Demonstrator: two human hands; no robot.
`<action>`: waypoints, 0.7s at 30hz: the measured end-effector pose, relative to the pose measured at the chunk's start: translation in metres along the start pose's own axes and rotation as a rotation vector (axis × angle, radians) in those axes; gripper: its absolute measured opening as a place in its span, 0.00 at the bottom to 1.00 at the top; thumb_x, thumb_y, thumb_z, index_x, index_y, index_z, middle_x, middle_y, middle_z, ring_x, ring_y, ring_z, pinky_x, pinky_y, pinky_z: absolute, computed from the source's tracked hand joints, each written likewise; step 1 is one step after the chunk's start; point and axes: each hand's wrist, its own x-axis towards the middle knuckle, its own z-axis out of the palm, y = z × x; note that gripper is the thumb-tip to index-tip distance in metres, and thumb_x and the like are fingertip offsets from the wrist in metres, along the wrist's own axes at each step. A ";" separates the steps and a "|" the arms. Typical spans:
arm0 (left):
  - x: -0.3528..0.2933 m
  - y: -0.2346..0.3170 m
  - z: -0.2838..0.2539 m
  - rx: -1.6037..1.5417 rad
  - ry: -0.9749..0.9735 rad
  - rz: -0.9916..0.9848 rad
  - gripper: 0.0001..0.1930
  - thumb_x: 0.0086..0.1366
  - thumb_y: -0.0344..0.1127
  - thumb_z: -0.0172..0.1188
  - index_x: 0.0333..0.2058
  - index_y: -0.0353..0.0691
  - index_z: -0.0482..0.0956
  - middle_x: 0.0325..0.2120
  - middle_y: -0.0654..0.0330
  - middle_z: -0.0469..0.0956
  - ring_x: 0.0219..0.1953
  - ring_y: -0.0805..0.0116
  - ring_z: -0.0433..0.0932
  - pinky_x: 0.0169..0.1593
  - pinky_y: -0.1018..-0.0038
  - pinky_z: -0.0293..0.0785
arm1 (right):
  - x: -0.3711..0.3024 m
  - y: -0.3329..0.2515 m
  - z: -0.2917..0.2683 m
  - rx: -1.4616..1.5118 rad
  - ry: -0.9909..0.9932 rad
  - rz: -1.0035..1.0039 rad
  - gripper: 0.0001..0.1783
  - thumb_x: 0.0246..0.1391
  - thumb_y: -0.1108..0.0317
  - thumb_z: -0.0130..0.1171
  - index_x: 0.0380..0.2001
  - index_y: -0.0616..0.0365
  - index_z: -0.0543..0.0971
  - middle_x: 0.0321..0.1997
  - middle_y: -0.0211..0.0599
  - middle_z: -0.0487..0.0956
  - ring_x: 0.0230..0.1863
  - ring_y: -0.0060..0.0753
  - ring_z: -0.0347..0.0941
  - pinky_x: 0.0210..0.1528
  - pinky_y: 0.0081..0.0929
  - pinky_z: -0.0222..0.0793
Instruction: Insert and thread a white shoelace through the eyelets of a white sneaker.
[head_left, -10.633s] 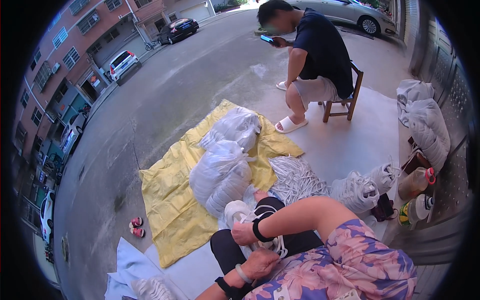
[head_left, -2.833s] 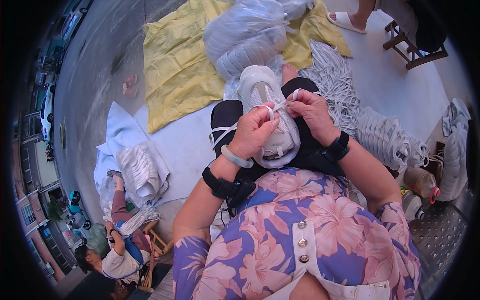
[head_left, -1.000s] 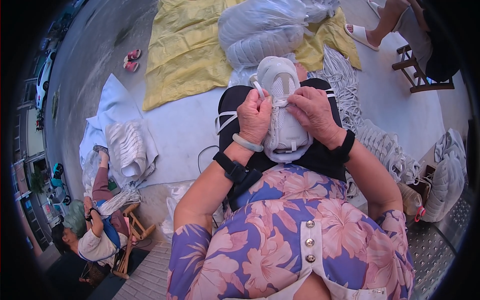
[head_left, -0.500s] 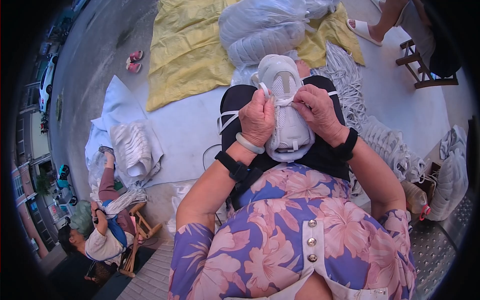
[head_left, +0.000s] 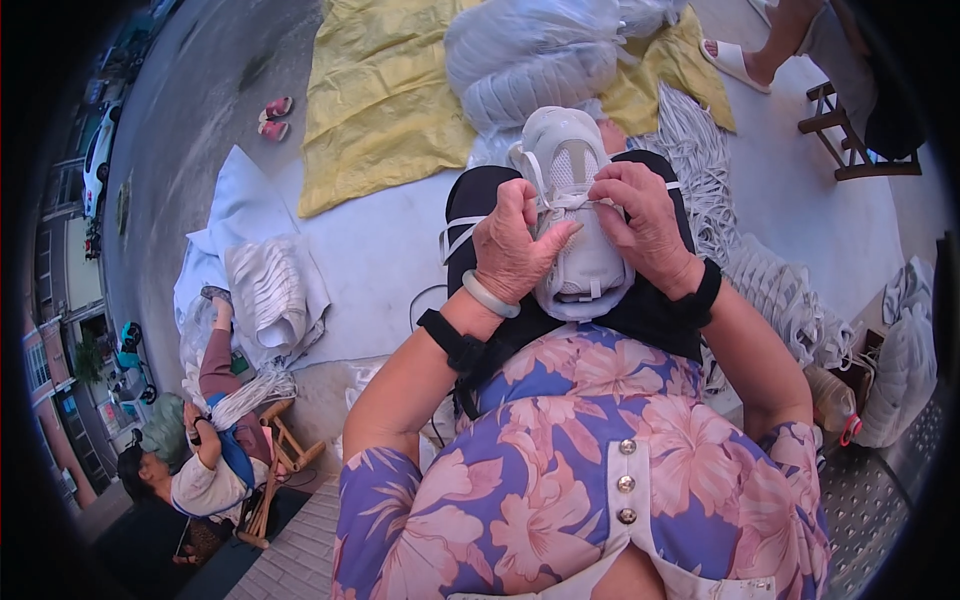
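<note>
A white sneaker [head_left: 590, 262] with mesh panels rests on my lap between my knees, its toe pointing away from me. A flat white shoelace [head_left: 565, 201] crosses its upper, with a loop standing out on the left side. My right hand [head_left: 645, 225] pinches the lace near the middle of the shoe. My left hand [head_left: 515, 245], with a pale bangle at its wrist, is beside the shoe's left edge. Its thumb stretches toward the lacing, apart from the curled fingers, and nothing shows gripped between them.
Plastic-wrapped white bundles [head_left: 535, 65] lie ahead on yellow sheeting [head_left: 385, 110]. A heap of white laces [head_left: 690, 165] and rows of white shoe parts [head_left: 775, 285] are at my right. A wooden stool [head_left: 855, 140] stands far right. Another person [head_left: 215, 470] sits at left, near stacked white pieces [head_left: 265, 295].
My left hand has loosened from the lace loop; its thumb has swung out toward the shoe's middle. My right hand keeps its pinch, with the fingers slightly raised.
</note>
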 end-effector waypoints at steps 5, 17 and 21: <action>-0.010 -0.007 0.003 0.167 -0.036 0.359 0.31 0.43 0.40 0.67 0.46 0.35 0.67 0.34 0.52 0.73 0.33 0.57 0.75 0.35 0.70 0.72 | 0.002 -0.014 0.011 -0.013 -0.081 -0.070 0.08 0.34 0.73 0.58 0.25 0.54 0.77 0.36 0.33 0.73 0.44 0.38 0.67 0.47 0.37 0.57; 0.002 -0.026 -0.008 -0.118 -0.203 0.103 0.16 0.51 0.27 0.53 0.41 0.31 0.74 0.25 0.49 0.76 0.25 0.62 0.76 0.33 0.73 0.71 | 0.005 -0.020 0.031 -0.271 -0.124 -0.086 0.11 0.33 0.64 0.65 0.25 0.54 0.78 0.42 0.30 0.72 0.53 0.36 0.61 0.50 0.43 0.53; 0.008 -0.034 -0.004 -0.115 -0.195 0.233 0.16 0.52 0.27 0.51 0.42 0.31 0.74 0.25 0.50 0.77 0.26 0.64 0.77 0.34 0.73 0.71 | 0.005 -0.019 0.032 -0.310 -0.164 -0.106 0.10 0.34 0.66 0.63 0.26 0.54 0.79 0.42 0.30 0.72 0.53 0.36 0.61 0.53 0.47 0.52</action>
